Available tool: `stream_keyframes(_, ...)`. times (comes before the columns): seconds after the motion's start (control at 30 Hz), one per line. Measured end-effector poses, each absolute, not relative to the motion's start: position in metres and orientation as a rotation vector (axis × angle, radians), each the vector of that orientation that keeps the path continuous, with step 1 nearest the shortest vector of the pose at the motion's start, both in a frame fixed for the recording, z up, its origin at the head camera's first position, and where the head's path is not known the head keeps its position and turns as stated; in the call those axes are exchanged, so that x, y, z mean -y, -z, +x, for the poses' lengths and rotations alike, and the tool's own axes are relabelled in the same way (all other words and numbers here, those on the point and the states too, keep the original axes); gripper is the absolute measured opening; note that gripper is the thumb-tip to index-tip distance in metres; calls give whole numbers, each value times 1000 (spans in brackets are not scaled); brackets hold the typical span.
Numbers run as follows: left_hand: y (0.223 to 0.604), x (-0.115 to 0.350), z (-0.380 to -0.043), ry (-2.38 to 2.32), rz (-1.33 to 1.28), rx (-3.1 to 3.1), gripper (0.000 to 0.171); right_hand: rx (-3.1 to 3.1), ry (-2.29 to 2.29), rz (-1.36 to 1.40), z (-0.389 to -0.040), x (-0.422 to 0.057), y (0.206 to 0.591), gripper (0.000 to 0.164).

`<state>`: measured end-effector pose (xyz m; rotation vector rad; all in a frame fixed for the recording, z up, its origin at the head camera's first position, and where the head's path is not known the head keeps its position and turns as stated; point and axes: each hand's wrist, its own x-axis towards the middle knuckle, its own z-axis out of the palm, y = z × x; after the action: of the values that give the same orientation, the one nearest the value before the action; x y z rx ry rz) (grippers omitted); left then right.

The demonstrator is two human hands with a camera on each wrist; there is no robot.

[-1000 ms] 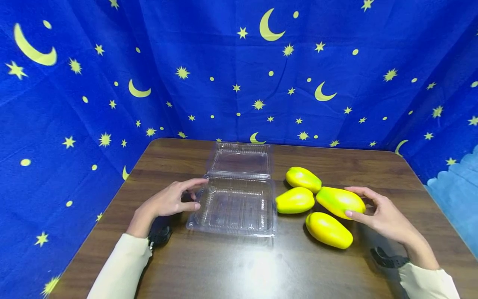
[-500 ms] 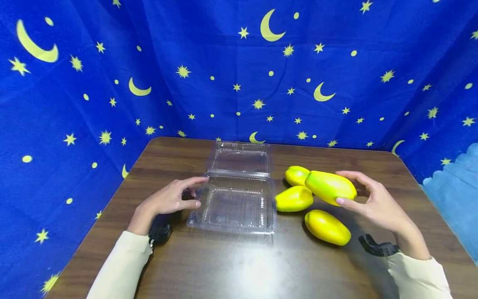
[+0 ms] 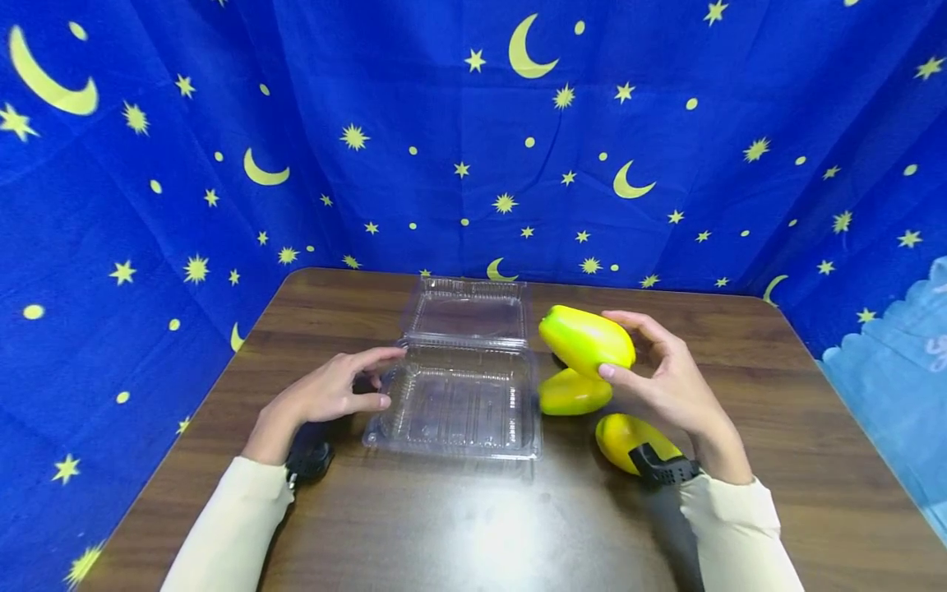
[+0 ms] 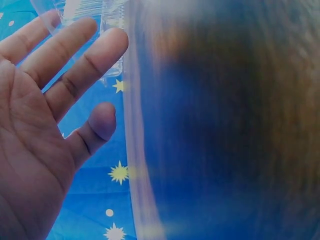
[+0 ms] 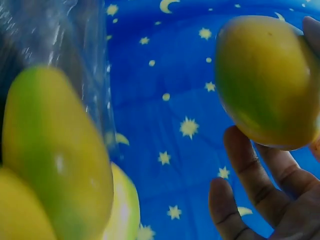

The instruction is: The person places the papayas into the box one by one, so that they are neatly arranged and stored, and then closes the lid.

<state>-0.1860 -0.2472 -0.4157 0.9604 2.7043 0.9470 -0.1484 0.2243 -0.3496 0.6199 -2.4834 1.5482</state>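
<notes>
In the head view my right hand (image 3: pixel 681 386) grips a yellow-green papaya (image 3: pixel 584 341) above the table, thumb on the near side and fingers behind it. The right wrist view shows this same held papaya (image 5: pixel 267 82) against the curtain. Below it lies a second papaya (image 3: pixel 575 393), while a third papaya (image 3: pixel 616 444) is partly covered by the right wrist strap. Another is hidden behind the held one. My left hand (image 3: pixel 318 396), fingers spread and relaxed, is at the left edge of the clear plastic clamshell box (image 3: pixel 451 450), whose lid (image 3: pixel 469 316) lies folded back.
The brown wooden table (image 3: pixel 414 526) carries everything, with a bright glare near its front. A blue curtain (image 3: pixel 414 107) with moons and stars hangs behind it and along the sides. Black straps with cameras (image 3: pixel 311 462) sit on both wrists.
My right hand has lifted one papaya off the table and carried it left and up toward the clamshell box, over the other papayas. My left hand has stayed by the box.
</notes>
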Motion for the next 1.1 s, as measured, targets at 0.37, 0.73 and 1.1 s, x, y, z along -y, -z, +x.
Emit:
stream_keyframes(0.37,414,247,-186,-942,937,-2690,71,2528,-1487,680,-158,-187,357,61)
stream_keyframes(0.73,413,247,-190,-963,948,-2669,72,2543,-1594,722,-155,-147,367,63)
stream_keyframes(1.1,414,247,-188,-930,917,-2691,72,2596,-1618,745,-153,-125,382,64)
